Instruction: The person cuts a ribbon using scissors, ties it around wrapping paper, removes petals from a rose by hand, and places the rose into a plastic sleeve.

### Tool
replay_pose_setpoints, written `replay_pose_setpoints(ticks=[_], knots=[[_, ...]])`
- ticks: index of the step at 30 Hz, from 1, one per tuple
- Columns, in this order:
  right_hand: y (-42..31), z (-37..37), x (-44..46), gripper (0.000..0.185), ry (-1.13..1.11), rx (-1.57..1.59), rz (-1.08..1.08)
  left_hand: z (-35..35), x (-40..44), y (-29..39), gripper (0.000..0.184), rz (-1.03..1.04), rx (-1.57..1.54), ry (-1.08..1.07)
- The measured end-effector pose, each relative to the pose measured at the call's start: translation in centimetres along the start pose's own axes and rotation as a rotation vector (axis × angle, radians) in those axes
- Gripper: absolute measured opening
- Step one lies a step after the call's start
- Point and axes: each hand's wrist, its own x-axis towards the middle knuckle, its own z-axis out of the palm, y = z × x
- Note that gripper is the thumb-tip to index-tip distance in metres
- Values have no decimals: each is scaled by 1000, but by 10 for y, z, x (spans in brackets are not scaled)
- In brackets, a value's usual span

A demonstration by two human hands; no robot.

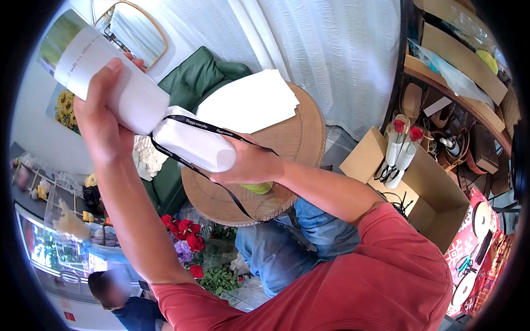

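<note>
A white wrapped bundle with a clear upper end and printed script slants across the upper left. My left hand is closed around its upper part, thumb across the front. Around its narrow waist runs a black ribbon printed with white lettering, its long tails hanging down to the right. My right hand grips the rounded lower end of the bundle, below the ribbon. Whatever is inside the wrapping cannot be made out. Beneath my right hand, a yellow-green round object shows in part on the table.
White sheets lie on the round wooden table, beside a green sofa. An open cardboard box holds wrapped red roses at right. Red and purple flowers stand below the table. Another person is at lower left.
</note>
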Motion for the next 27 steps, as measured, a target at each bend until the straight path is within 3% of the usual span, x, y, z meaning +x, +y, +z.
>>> replay_pose_setpoints(ticks=[3, 5, 10, 12, 14, 19, 22, 25, 27], knots=[[-11, -5, 5, 98, -8, -121, 54, -7, 9, 6, 48, 15, -47, 11], [-31, -13, 6, 88, -85, 104, 2, -10, 13, 11, 48, 15, -39, 24], [-23, -6, -2, 78, -7, -2, -38, -10, 10, 8, 47, -7, -52, 24], [-14, -4, -3, 78, 13, -71, -71, -11, 9, 4, 54, -25, -18, -3], [-9, -4, -3, 80, -47, 106, -19, -7, 6, 2, 52, -24, -27, 2], [-6, -9, -18, 91, -101, 172, 106, -6, 7, 2, 49, -5, -38, 20], [-2, -13, -31, 97, -142, 106, 190, -34, 26, 13, 56, -17, -70, -33], [14, -10, -37, 94, -133, -25, 195, -63, 38, 40, 60, 26, -116, 55], [20, -9, -40, 92, -122, -74, 150, -83, 39, 54, 58, 213, 25, 80]])
